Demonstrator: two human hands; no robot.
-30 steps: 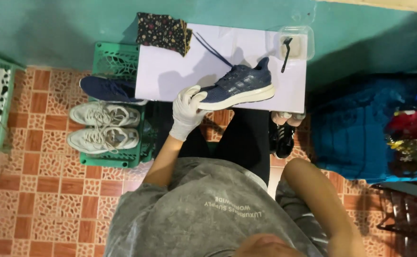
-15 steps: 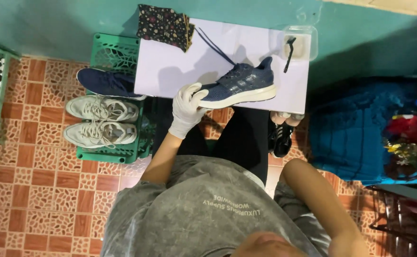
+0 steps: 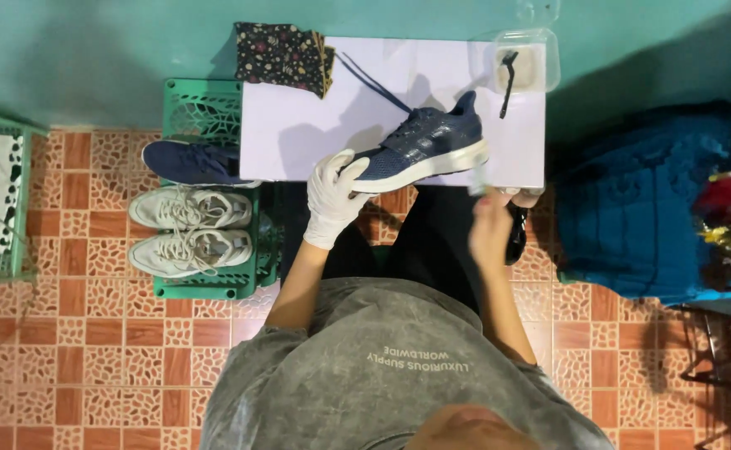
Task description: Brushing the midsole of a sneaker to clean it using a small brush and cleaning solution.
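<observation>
- Navy sneaker [image 3: 424, 150] on the white table [image 3: 299, 133], near its front edge.
- Gloved left hand [image 3: 335, 196] closed around the toe; keep it pinned flat.
- Right hand [image 3: 489, 225] blurred below the heel, grip unclear; approach slowly.

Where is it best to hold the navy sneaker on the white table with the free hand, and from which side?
Grip the heel collar of the navy sneaker, coming from the far right. The gloved left hand already clamps the toe, so the heel is the free end. It points up and away, and its open collar lets fingers hook inside. The right hand is blurred near the table edge.
</observation>
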